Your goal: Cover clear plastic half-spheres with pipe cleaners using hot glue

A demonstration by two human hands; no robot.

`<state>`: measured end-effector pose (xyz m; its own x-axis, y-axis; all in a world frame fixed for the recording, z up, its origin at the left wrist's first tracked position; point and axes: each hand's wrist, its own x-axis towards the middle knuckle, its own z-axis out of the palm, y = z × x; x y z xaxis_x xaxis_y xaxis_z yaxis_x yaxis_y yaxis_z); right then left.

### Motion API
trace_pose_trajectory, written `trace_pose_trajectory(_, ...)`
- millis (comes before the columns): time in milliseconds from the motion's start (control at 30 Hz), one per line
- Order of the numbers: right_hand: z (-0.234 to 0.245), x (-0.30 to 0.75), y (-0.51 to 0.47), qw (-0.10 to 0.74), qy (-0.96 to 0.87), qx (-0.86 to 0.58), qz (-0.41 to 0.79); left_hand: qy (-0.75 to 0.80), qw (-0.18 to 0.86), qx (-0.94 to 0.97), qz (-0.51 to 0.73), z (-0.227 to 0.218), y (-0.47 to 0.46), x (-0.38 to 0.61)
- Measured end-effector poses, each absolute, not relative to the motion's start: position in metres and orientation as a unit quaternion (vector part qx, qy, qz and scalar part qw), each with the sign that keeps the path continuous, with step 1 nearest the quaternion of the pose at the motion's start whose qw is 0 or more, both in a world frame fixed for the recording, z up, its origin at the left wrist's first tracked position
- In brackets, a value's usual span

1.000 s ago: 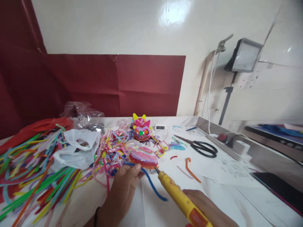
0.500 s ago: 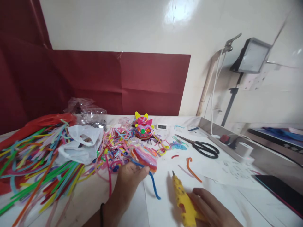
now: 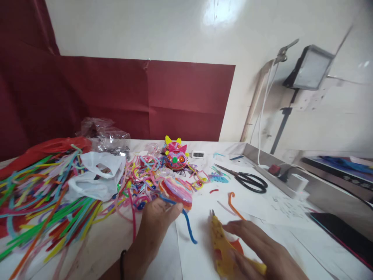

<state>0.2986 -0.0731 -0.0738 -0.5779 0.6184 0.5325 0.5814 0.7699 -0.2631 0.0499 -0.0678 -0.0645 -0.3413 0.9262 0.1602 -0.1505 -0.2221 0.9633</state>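
Note:
My left hand [image 3: 159,217] pinches a blue pipe cleaner [image 3: 189,225] and a rounded piece striped in pink, purple, orange and red [image 3: 177,191]. One end of the blue strand hangs free past my thumb. A yellow hot glue gun [image 3: 219,243] with an orange trigger is in my right hand [image 3: 259,243], low over the white paper, its nozzle pointing away from me. The fingers of that hand reach loosely over the gun's side, and the thumb lies against its body. Close to the nozzle is a bent orange pipe cleaner [image 3: 233,204].
Bundles of pipe cleaners [image 3: 58,217] and a white plastic bag [image 3: 96,182] fill the left. Behind my left hand sit a colourful lion-head figure [image 3: 175,155] and tangled scraps. Black scissors [image 3: 247,181], a dark phone [image 3: 338,233] and a plugged-in white adapter [image 3: 297,184] are to the right.
The glue gun has turned onto its side, so its orange trigger shows. My right fingers have moved forward and spread along it. My left hand keeps its pinch, almost still.

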Motion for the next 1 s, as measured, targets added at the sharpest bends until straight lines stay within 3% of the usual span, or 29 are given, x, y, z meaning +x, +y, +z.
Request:
trace_pose_trajectory(167, -0.051, 0.241, -0.077, 0.379, -0.825, -0.388, 0.160, 0.431, 0.471, 0.416, 0.647, -0.066, -0.068, 0.046)
trace_pose_trajectory(333, -0.048, 0.208, -0.071, 0.478, -0.826, -0.293, 0.058, 0.393, 0.489, 0.426, 0.652, -0.067, -0.069, 0.045)
trace_pose_trajectory(533, -0.046, 0.199, -0.058, 0.497, -0.817, -0.285, 0.061, 0.355, 0.512, 0.432, 0.652, -0.069, -0.070, 0.044)
trace_pose_trajectory(867, -0.047, 0.195, -0.066, 0.485, -0.817, -0.255, -0.179, 0.361, 0.504, 0.379, 0.687, -0.069, -0.070, 0.047)
trace_pose_trajectory(933, -0.056, 0.192, -0.075, 0.482, -0.833, -0.248, -0.115, 0.371, 0.506, 0.360, 0.691, -0.068, -0.071, 0.047)
trace_pose_trajectory(1000, -0.068, 0.185, -0.087, 0.458, -0.840, -0.278, 0.087, 0.377, 0.507, 0.346, 0.694, -0.066, -0.073, 0.047)
